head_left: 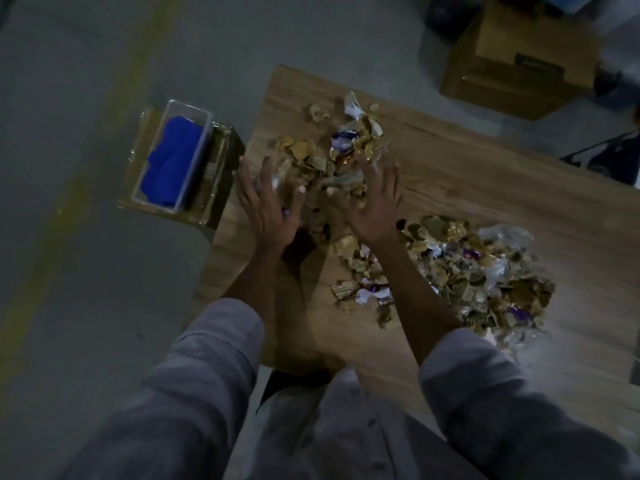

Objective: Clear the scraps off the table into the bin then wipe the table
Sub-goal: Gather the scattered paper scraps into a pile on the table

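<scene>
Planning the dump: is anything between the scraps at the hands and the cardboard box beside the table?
Nothing on the table; but a clear tub holding a blue cloth covers part of the box.

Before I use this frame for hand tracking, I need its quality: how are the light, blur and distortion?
Head view: dim overall, brightest on the right sleeve. Head view: left hand and right hand smear at the fingertips, as do the scraps between them. Head view: the wide lens skews the table; the far cardboard box is dark and soft.
</scene>
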Tool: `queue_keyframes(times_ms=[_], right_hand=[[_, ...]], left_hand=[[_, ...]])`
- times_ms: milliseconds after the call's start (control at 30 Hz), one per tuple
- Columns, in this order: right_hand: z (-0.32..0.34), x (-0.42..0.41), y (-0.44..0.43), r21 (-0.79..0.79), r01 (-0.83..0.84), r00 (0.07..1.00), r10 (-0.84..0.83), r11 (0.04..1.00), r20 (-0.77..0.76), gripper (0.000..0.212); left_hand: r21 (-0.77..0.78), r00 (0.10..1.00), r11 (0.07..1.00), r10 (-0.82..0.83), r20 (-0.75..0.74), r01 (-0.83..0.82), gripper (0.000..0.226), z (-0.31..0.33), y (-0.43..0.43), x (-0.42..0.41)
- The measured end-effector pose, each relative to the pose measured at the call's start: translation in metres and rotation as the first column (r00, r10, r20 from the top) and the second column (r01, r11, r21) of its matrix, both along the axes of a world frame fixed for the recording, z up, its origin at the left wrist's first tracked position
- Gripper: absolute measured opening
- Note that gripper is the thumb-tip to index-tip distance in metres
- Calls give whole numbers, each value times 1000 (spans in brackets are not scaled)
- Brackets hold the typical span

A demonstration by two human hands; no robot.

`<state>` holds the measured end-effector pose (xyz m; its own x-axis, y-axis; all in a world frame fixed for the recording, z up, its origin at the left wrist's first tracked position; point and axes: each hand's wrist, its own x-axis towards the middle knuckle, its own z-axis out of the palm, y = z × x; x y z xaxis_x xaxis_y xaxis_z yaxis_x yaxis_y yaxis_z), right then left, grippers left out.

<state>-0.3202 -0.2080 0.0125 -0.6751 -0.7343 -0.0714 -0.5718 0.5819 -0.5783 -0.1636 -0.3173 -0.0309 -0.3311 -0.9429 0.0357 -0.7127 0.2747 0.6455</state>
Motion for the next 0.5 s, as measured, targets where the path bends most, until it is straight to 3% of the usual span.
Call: queue_keyframes(times_ms=[67, 200, 300, 433, 500], right_hand=[[3, -25, -20, -15, 25, 999, -24, 1000, 34, 87], [6, -62, -60, 68, 20, 999, -23, 998, 42, 99], [1, -70, -86, 182, -57, 980, 20, 982, 197, 108], [-24, -55, -100, 391, -329, 943, 318, 860, 95, 98], [-30, -34, -93, 408, -387, 911, 411, 827, 33, 92]], left_hand=[[-4, 996, 999, 41, -75, -41, 79, -4, -7, -5], [26, 988, 999, -31, -149, 35, 76, -13, -22, -15], [90, 969, 988, -102, -227, 125, 74, -16, -30, -27], [217, 929, 955, -118, -352, 204, 67, -11, -34, -47], [295, 906, 932, -73, -417, 211, 66, -11, -36, -52]])
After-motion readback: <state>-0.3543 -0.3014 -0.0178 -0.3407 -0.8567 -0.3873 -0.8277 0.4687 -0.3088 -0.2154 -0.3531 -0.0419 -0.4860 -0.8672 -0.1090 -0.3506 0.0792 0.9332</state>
